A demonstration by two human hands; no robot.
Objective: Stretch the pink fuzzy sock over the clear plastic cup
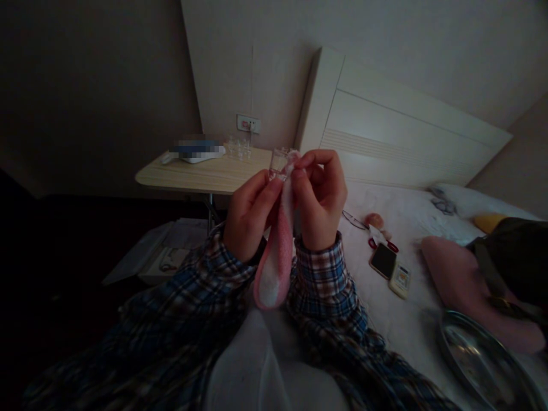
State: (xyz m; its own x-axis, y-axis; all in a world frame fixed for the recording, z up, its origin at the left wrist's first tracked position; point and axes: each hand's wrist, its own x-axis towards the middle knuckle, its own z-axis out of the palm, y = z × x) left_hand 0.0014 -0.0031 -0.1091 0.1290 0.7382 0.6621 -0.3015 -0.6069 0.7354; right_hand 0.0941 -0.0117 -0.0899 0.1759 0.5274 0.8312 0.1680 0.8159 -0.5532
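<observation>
A pink fuzzy sock (276,257) with a white toe hangs down between my two hands. My left hand (248,214) is closed, its thumb and fingers pinching the sock's top edge, right beside a small clear plastic clip (279,162). My right hand (319,197) is closed too, gripping the sock's cuff from the right side. Both hands are raised in front of me, above my lap. I wear plaid sleeves. Whether the clip is fastened to the sock is hard to tell in the dim light.
A light wooden table (205,174) stands behind, with several clear clips (238,147) on it. On the white bed (411,297) lie scissors (377,234), a phone (383,261), a remote (400,279), a pink pillow (466,288) and a metal basin (483,359).
</observation>
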